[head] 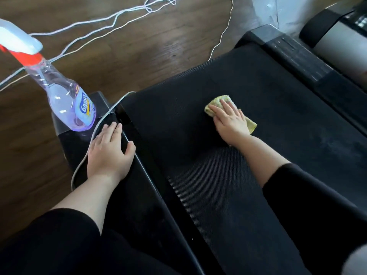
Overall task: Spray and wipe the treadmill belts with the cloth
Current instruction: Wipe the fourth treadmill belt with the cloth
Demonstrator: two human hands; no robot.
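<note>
A black treadmill belt [178, 120] runs diagonally through the view. My right hand [231, 122] presses flat on a yellow-green cloth [220, 100] lying on the belt's middle. My left hand [109, 151] rests palm down, fingers spread, on the treadmill's left side rail [143, 175], holding nothing. A clear spray bottle [65, 96] with a white and red trigger head stands upright on the rail's rear corner, just beyond my left fingertips.
White cables [119, 18] trail across the brown wooden floor [139, 48], and one cable runs along the rail under my left hand. The right side rail [297, 54] and a second machine [337, 42] lie at the upper right.
</note>
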